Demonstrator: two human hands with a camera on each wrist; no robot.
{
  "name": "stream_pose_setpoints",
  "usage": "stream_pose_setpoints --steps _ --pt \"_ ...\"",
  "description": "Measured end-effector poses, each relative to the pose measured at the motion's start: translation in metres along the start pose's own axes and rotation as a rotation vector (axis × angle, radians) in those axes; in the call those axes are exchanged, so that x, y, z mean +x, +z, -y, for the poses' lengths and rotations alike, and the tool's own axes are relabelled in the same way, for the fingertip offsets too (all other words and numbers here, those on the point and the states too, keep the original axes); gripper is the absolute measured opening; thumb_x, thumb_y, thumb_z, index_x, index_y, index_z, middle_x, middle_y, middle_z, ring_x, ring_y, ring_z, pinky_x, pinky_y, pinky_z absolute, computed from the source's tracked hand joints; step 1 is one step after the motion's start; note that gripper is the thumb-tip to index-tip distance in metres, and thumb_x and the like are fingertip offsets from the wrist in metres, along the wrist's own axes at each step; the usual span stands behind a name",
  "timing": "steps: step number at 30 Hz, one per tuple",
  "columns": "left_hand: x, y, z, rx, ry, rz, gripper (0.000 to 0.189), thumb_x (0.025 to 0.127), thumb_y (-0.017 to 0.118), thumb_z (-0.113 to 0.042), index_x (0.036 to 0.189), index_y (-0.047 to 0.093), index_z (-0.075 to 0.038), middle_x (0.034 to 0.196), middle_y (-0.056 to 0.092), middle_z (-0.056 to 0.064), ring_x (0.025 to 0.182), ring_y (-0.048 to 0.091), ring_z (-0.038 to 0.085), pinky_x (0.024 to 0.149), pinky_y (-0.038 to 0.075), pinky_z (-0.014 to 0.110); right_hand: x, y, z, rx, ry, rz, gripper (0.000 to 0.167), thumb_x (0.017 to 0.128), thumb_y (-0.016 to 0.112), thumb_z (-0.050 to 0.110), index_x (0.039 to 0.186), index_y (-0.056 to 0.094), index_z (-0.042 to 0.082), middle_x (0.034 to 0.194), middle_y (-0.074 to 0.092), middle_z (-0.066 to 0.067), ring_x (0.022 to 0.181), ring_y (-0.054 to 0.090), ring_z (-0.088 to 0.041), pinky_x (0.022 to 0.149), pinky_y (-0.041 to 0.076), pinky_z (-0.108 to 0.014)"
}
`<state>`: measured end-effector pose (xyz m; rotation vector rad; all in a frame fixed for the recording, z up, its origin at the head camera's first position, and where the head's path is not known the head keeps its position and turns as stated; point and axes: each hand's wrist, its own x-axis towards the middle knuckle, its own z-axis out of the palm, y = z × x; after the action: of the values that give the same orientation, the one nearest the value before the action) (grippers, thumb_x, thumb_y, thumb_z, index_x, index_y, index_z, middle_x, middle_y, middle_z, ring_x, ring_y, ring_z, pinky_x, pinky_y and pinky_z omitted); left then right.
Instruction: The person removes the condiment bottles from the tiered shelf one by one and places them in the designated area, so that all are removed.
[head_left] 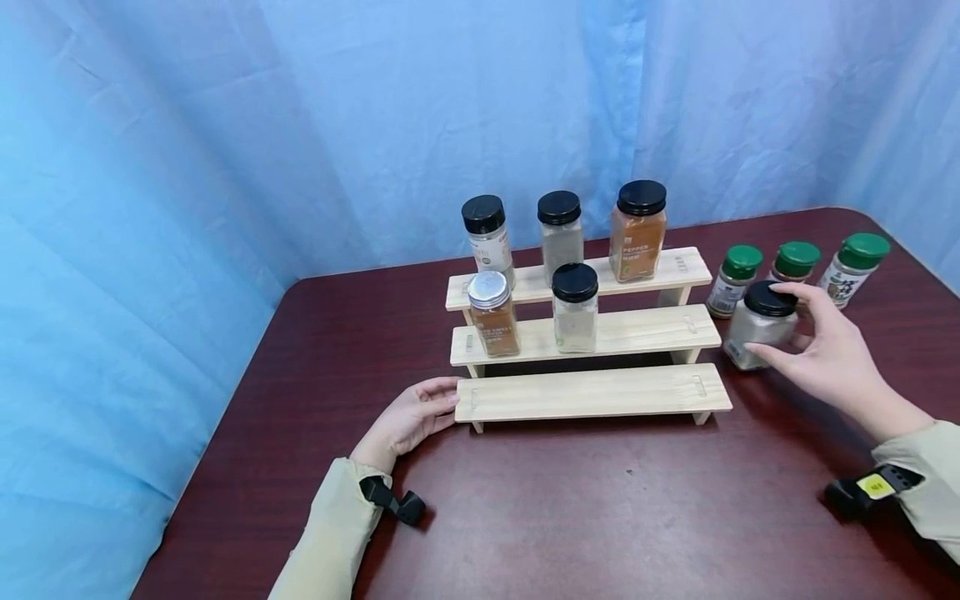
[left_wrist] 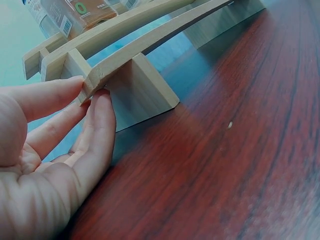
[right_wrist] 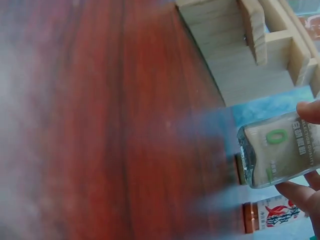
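My right hand (head_left: 832, 354) grips a square glass spice jar (head_left: 761, 329) with a black lid and pale powder inside, close beside the right end of a three-step wooden spice rack (head_left: 592, 396). In the right wrist view the thumb and fingers hold this glass jar (right_wrist: 280, 150) from opposite sides. My left hand (head_left: 416, 414) is at the left end of the rack's lowest step. The left wrist view has its thumb and fingers (left_wrist: 102, 125) pinching the corner of that wooden step (left_wrist: 117, 60). Nothing stands on the lowest step.
Three jars with black lids, one an orange pepper jar (head_left: 637, 237), stand on the top step. The middle step bears a silver-lidded jar (head_left: 495, 321) and a black-lidded jar (head_left: 576, 317). Three green-lidded bottles, including a white-labelled one (head_left: 843, 279), stand behind my right hand.
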<state>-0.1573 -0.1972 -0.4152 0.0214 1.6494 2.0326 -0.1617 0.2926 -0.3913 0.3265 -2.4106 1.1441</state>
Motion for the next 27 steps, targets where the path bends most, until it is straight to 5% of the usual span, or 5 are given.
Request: stream_pose_setpoints --steps 8,16,27 --pt "-0.0001 0.0007 -0.0006 -0.007 0.004 0.005 0.035 0.094 0.05 0.003 0.129 0.046 0.004 0.098 0.065 -0.004 0.089 0.063 0.008 0.079 0.052 0.022 0.0072 0.0035 -0.0044 -0.047 0.04 0.021 0.077 0.066 0.076 -0.013 0.132 0.038 -0.003 0.111 0.038 0.015 0.088 0.035 0.027 0.067 0.034 0.005" --pt "0.0014 -0.0004 0.0006 0.006 -0.004 -0.007 0.037 0.095 0.047 0.004 0.132 0.043 0.006 0.098 0.064 -0.005 0.089 0.063 0.008 0.079 0.052 0.022 0.0084 0.0022 -0.0041 -0.079 0.021 0.081 0.074 0.065 0.077 -0.012 0.128 0.037 -0.007 0.116 0.048 -0.03 0.084 0.032 0.031 0.065 0.032 0.006" --pt "0.0012 0.0009 0.0007 -0.006 0.0 -0.004 0.029 0.095 0.048 0.004 0.122 0.053 -0.005 0.099 0.064 -0.003 0.089 0.063 0.008 0.079 0.052 0.023 0.0092 -0.0022 -0.0061 -0.064 0.049 0.097 0.071 0.07 0.076 -0.008 0.128 0.035 -0.01 0.118 0.045 -0.031 0.082 0.031 0.033 0.064 0.033 0.006"
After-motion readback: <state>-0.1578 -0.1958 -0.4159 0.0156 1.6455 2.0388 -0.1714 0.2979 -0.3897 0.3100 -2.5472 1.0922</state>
